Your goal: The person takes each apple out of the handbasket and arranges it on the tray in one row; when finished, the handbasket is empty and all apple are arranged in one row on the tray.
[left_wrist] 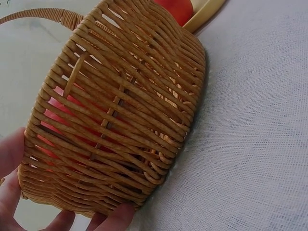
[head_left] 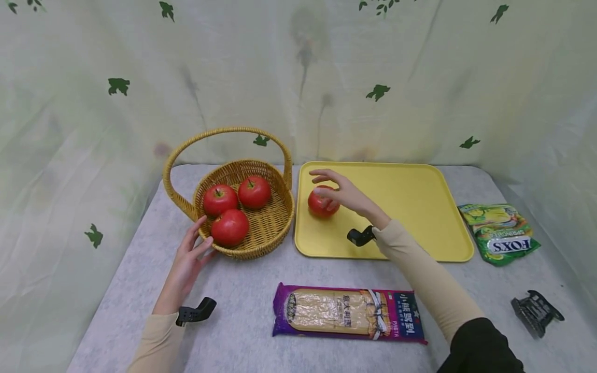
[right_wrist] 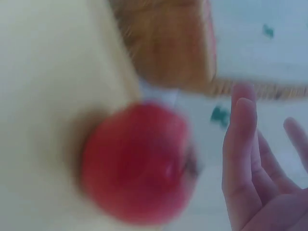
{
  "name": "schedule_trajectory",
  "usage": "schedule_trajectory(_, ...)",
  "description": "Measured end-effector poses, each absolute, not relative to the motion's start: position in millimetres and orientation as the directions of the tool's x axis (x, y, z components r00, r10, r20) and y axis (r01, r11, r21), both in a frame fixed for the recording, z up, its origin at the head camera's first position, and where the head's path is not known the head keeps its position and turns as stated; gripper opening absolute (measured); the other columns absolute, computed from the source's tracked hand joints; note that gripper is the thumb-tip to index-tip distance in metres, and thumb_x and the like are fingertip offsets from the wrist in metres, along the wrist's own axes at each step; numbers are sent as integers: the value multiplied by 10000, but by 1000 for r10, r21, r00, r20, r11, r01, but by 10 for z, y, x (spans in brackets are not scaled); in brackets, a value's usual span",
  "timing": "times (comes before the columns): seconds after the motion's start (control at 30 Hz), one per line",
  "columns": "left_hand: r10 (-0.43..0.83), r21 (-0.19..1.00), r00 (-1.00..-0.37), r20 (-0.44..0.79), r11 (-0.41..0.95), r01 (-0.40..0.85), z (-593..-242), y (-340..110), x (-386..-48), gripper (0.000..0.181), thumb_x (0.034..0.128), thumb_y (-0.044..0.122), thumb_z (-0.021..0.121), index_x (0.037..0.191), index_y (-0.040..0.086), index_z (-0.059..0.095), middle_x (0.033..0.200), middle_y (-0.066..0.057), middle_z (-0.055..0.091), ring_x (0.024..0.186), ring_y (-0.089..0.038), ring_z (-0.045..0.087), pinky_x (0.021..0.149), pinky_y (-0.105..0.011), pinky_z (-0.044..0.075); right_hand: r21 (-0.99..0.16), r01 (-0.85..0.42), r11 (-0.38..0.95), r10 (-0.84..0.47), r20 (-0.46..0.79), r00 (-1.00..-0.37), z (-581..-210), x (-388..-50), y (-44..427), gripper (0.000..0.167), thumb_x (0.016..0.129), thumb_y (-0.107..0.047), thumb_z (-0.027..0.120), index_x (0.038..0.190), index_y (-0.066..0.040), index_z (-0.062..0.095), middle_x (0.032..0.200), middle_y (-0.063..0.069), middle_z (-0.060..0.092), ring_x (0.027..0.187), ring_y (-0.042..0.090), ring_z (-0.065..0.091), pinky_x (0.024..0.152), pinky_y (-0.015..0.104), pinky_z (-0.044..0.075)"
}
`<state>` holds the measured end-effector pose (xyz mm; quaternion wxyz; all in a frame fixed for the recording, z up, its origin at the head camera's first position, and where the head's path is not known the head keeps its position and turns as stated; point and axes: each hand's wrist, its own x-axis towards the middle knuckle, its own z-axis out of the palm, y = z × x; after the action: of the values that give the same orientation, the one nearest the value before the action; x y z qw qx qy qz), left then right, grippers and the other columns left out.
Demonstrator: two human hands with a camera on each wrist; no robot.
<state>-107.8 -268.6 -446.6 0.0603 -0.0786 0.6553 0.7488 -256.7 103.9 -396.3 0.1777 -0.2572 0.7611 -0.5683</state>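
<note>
Three red apples [head_left: 230,228] lie in a round wicker basket [head_left: 266,237] with a tall arched handle. My left hand [head_left: 187,259] holds the basket at its near left rim, with fingers spread along the rim and woven side [left_wrist: 110,115]. One more apple [head_left: 319,203] rests on the left part of a yellow tray [head_left: 387,207]. Over this apple is my right hand [head_left: 342,194], its fingers extended and partly covering it in the head view. In the right wrist view, a gap separates the fingers from the apple [right_wrist: 137,166].
A purple pasta packet [head_left: 345,313] lies in front of the tray. Right of the tray are a green FOXS bag [head_left: 501,233] and a small black wrapped packet [head_left: 536,313]. A pale curtain [head_left: 261,77] with leaf prints hangs behind the table.
</note>
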Motion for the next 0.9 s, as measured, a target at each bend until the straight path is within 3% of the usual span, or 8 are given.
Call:
schedule_trajectory(0.23,-15,974,-981,-191,-131,-187,-4474,-2684,-1079,621,1008,175,493,1539,220,175,1581,-65,-54,1407,-289,100,1085,-564,206,-961,-233,149,-703,63,-708,-3824,-2432,571,499,966,-169,579,1431,-107,410,1345,181,463,828,391,628,679,439,541)
schedule_trajectory(0.4,-14,974,-981,-194,-126,-190,-4471,-2689,-1073,623,1007,188,497,1539,229,176,1582,-65,-64,1412,-295,85,1082,-566,208,-961,-235,149,-781,32,-623,-3818,-2374,215,532,962,-186,589,1440,-95,376,1351,191,443,834,331,629,713,494,531)
schedule_trajectory(0.53,-9,969,-979,-205,-140,-202,-4463,-2689,-1079,621,1009,185,491,1540,230,171,1582,-63,-77,1412,-290,85,1083,-557,212,-949,-242,202,-828,-34,-559,-3828,-2362,-67,577,957,-231,595,1458,-108,337,1375,207,422,814,271,647,735,474,537)
schedule_trajectory(0.7,-4,966,-976,-218,-143,-215,-4454,-2697,-1077,630,1008,193,493,1542,245,163,1581,-58,-102,1417,-298,71,1083,-558,208,-941,-188,282,-851,-155,-501,-3835,-2315,-408,618,963,-210,586,1493,-140,274,1431,233,346,882,405,644,786,521,518)
schedule_trajectory(0.9,0,966,-975,-220,-136,-218,-4455,-2693,-1080,630,1007,203,496,1540,255,165,1582,-51,-102,1420,-301,64,1086,-566,199,-922,-105,374,-823,-277,-496,-3871,-2278,-675,672,945,-218,616,1505,-183,247,1424,137,332,870,444,644,795,501,524)
